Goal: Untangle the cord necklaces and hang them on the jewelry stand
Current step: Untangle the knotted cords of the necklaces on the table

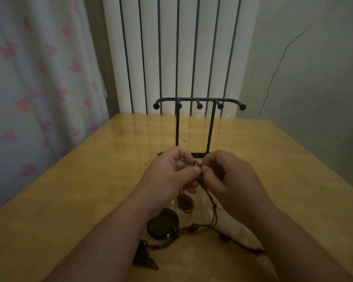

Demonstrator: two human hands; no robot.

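Cords [209,202], thin, limp and likely to snag, hang from a knot pinched by both the left hand [172,174] and right hand [230,180] above the desk's [69,200] near edge, stand [199,104] bare, so grip beside the knot

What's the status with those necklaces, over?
Left hand and right hand pinch the tangled cord necklaces above the table. Nothing hung on jewelry stand. Path to it open.

no readable text, labels or signs
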